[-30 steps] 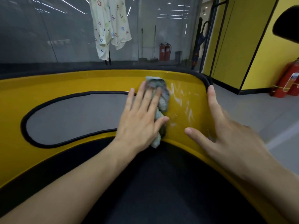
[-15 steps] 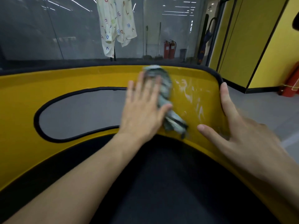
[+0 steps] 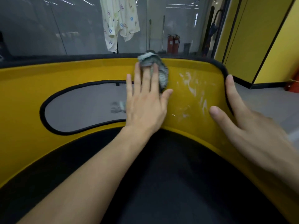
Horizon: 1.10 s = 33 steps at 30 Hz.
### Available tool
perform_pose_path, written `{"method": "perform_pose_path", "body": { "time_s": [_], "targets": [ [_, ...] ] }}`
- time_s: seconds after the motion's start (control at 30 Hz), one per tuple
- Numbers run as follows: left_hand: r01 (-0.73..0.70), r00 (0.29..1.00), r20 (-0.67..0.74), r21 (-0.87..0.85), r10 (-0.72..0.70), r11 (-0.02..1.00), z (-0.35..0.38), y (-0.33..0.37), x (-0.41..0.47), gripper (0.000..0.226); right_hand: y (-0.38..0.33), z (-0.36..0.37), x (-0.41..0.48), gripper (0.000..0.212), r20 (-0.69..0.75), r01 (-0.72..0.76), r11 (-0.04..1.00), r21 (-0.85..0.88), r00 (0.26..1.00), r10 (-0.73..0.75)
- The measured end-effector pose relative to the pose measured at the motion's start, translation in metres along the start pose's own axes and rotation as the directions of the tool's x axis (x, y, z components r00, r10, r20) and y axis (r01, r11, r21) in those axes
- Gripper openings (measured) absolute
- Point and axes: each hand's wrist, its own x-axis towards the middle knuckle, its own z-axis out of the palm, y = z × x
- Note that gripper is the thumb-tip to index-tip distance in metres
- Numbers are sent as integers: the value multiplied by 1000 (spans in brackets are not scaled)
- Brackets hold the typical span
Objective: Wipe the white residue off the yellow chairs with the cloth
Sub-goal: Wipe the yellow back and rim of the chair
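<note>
The yellow chair's curved backrest [image 3: 80, 73] fills the middle of the view, with a black seat [image 3: 169, 175] below it. My left hand [image 3: 145, 102] presses a crumpled grey cloth [image 3: 155, 65] flat against the backrest near its top edge, fingers straight. White residue [image 3: 192, 88] streaks the yellow surface just right of the cloth. My right hand [image 3: 246, 126] rests on the backrest's right end, its thumb on the yellow face and a finger along the black trim, fingers straight.
An oval cut-out [image 3: 84, 107] with a black rim opens in the backrest at left, showing grey floor. Behind is a glass wall with a hanging shirt [image 3: 119, 21] and red fire extinguishers [image 3: 174, 42]. Yellow panels [image 3: 258, 38] stand at right.
My left hand has slid the cloth upward along the backrest to its top edge. The right hand stays on the right end of the chair.
</note>
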Motion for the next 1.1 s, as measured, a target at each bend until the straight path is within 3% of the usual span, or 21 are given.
{"method": "perform_pose_path", "body": {
  "time_s": [0.07,0.2,0.27,0.37,0.47,0.57,0.67,0.73,0.83,0.9,0.93,1.0,1.07,1.1],
  "targets": [
    [59,998,20,-85,-57,995,-6,14,-3,76,0,1,0,75,0,-10,1000,-17,1000,10],
    [-283,952,38,-268,304,921,-14,87,-12,73,4,5,2,72,-29,26,1000,-7,999,-26],
    [-332,939,21,-203,343,921,-10,82,-10,71,4,4,1,72,-42,22,1000,2,999,-22],
    [-119,991,41,-115,124,986,-1,35,-7,70,2,1,-1,71,-24,-13,1000,16,1000,14],
    [70,995,73,-109,-63,992,-3,24,-11,70,0,1,0,70,-4,-24,1000,4,1000,24],
    [-124,983,104,-221,149,967,-10,78,-19,67,0,1,1,70,-44,-13,1000,2,999,13],
    [-312,939,48,-293,340,904,-14,98,-24,66,1,1,0,66,-61,-7,999,41,998,9],
    [-258,960,58,-186,273,948,-8,75,-22,68,3,2,-1,66,-62,-7,999,36,998,9],
    [82,994,84,-82,-75,993,-3,35,-15,71,4,1,-1,68,-38,-18,999,43,999,19],
    [209,975,108,-119,-196,971,-7,39,-13,70,3,1,0,69,-32,-20,1000,19,999,21],
    [182,979,119,-161,-164,970,-11,51,-13,70,2,1,1,68,-37,-21,1000,10,999,22],
    [-45,992,100,-250,72,967,-19,86,-21,67,2,2,1,63,-53,-23,1000,5,998,24],
    [-274,943,94,-321,318,907,-22,107,-34,68,2,1,0,63,-64,-20,1000,18,998,21],
    [-315,929,92,-309,358,897,-21,104,-34,69,2,0,0,64,-66,-19,1000,24,998,20]
  ]
}}
